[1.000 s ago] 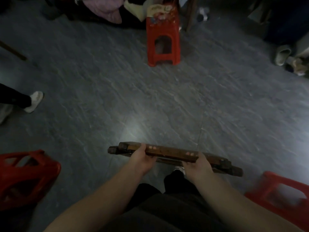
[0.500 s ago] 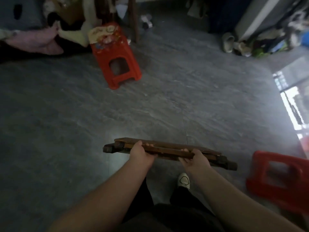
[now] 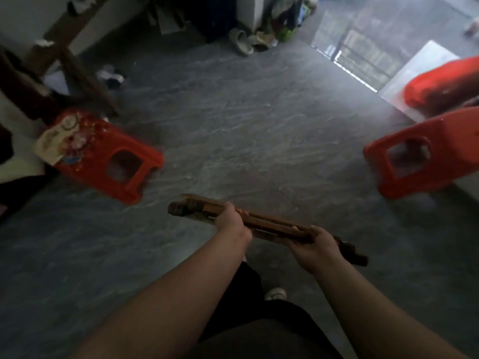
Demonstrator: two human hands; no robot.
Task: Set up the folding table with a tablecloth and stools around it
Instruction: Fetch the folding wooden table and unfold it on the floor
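Holding the folding table (image 3: 272, 225) in the air above the grey floor (image 3: 259, 125), the person has it folded flat and turned edge-on to the camera, with its right end lower than its left. The left grip (image 3: 233, 221) is clenched on the upper edge near the left end, its fingers curled over the far side. The right grip (image 3: 317, 246) grasps the same edge nearer to the right end. Both ends of the wood stick out past the hands.

A red stool (image 3: 103, 156) stands toward the left edge of the floor, with a patterned sheet (image 3: 62, 136) lying on its seat. A second red stool (image 3: 420, 151) stands toward the right edge, well apart from the first. The folding table hangs between the two, nearer to the person. Pale slippers (image 3: 241, 41) lie at the far edge of the floor, beside a wall. A white shoe (image 3: 276, 294) shows on the floor between the arms.
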